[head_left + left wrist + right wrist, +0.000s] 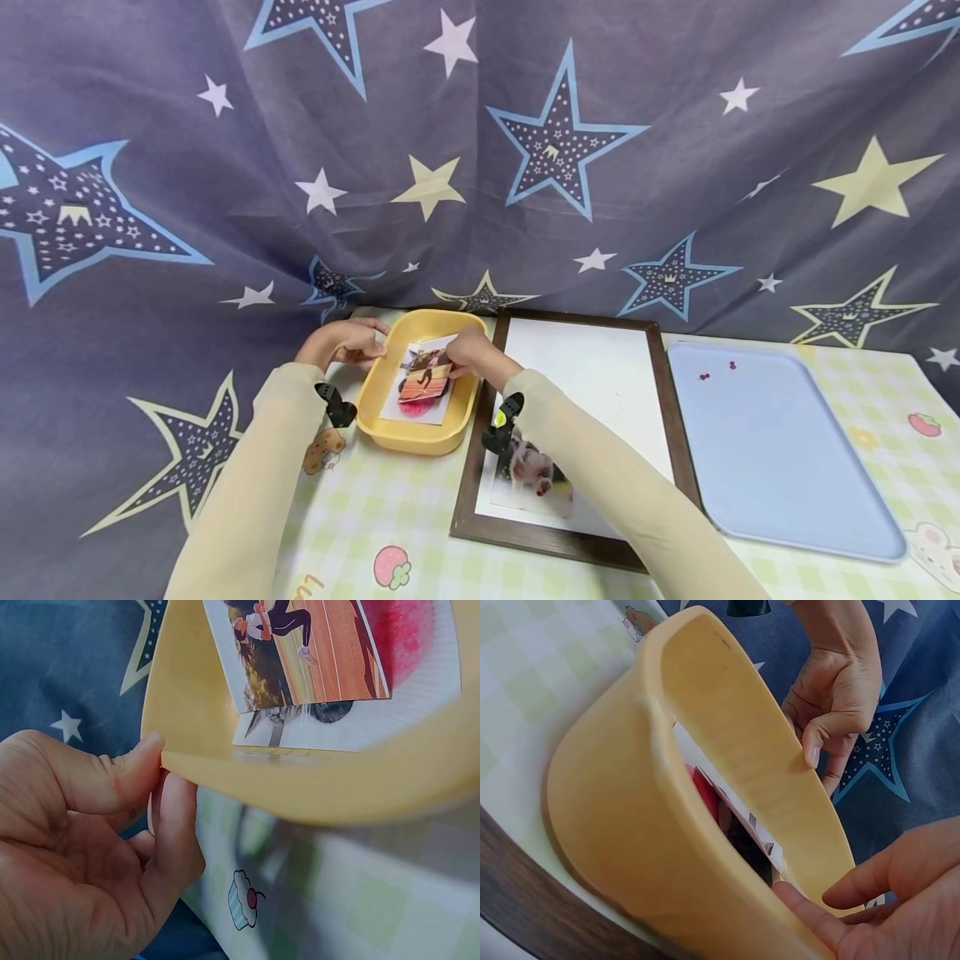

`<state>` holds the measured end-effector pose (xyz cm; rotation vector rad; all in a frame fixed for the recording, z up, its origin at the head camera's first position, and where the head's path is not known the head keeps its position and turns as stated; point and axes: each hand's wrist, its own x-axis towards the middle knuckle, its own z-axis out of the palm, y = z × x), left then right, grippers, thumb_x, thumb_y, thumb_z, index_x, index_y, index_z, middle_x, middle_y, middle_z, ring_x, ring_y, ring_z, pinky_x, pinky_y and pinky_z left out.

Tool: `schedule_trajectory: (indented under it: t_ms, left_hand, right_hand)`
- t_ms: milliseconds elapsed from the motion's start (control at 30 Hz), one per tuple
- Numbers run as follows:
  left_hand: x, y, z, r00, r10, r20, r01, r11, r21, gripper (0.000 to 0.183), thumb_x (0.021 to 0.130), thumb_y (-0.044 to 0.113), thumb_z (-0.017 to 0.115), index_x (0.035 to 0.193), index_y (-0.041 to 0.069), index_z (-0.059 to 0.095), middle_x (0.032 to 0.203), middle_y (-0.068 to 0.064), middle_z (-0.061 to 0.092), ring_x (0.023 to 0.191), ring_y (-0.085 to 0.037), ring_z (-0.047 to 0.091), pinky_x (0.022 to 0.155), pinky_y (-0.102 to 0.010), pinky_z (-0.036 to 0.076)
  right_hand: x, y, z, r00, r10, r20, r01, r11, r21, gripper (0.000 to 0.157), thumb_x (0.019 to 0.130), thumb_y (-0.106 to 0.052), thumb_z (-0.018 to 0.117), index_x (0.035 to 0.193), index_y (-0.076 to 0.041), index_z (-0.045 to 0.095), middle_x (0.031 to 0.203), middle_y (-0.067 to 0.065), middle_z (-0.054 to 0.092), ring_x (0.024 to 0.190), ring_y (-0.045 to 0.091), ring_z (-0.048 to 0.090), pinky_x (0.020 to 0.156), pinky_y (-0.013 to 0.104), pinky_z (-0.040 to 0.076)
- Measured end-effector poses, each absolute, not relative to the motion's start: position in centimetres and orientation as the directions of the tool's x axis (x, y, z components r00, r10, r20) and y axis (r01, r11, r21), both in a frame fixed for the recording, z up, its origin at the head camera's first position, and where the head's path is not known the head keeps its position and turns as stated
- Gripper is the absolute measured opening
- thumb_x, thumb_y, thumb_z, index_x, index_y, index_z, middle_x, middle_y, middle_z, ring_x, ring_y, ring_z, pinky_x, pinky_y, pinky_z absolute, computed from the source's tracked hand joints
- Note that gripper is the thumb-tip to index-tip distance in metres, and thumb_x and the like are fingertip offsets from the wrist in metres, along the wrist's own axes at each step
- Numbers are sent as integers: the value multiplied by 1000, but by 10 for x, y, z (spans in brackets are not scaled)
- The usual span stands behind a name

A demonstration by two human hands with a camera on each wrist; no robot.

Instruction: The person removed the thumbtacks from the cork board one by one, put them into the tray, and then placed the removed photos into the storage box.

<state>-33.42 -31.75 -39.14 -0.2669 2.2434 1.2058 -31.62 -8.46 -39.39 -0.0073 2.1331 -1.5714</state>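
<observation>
A yellow plastic tub [416, 446] holds several loose photo prints. On top lies a print of a runner on an orange track [322, 652], over a white-bordered one with pink on it [420, 408]. My left hand [97, 825] pinches the tub's left rim between thumb and fingers, also visible in the head view [348, 342]. Over the opposite rim, my right hand [900, 900] reaches into the tub, its fingertips at the far edge of the prints. In the right wrist view a gap shows between its thumb and forefinger.
Right of the tub lies a brown picture frame [667, 400] with a white panel and an animal photo [528, 471] at its lower left, partly under my right arm. A light blue tray [780, 458] with two tiny red things is farther right. A star-patterned cloth [480, 167] hangs behind.
</observation>
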Motion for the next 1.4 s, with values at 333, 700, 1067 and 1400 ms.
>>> schedule_trajectory:
  t_ms: [333, 700, 1067, 1400]
  left_hand:
    - [-334, -316, -391, -823, 60, -565, -423, 598, 681, 51, 99, -3, 50, 147, 0, 33, 92, -3, 59, 61, -9, 52, 61, -23, 53]
    - [-334, -312, -391, -825, 53, -563, -418, 613, 670, 49, 98, -3, 50, 145, 0, 36, 95, -5, 59, 60, -9, 51, 61, -23, 53]
    - [-333, -310, -395, -842, 23, -538, -414, 613, 673, 49, 97, -3, 50, 144, 1, 38, 93, -5, 59, 61, -10, 53, 61, -24, 54]
    - [-330, -311, -389, -835, 56, -548, -396, 629, 669, 50, 97, -3, 49, 145, -1, 35, 82, -1, 55, 60, -7, 48, 61, -21, 54]
  right_hand:
    - [-316, -86, -393, -887, -291, -359, 214, 430, -877, 13, 97, 8, 43, 110, 6, 43, 104, 13, 41, 72, 23, 52, 93, 46, 60]
    - [-317, -82, -395, -887, -296, -356, 198, 451, -870, 11, 94, 8, 46, 102, 3, 41, 96, 9, 38, 76, 27, 59, 90, 43, 61]
    - [-319, -75, -399, -879, -362, -312, 171, 370, -913, 18, 90, 12, 45, 84, -3, 37, 82, 9, 40, 67, 29, 55, 94, 48, 59]
    - [-314, -73, -397, -880, -371, -297, 118, 435, -893, 40, 90, 7, 50, 65, -16, 28, 66, -3, 26, 55, 13, 41, 87, 41, 57]
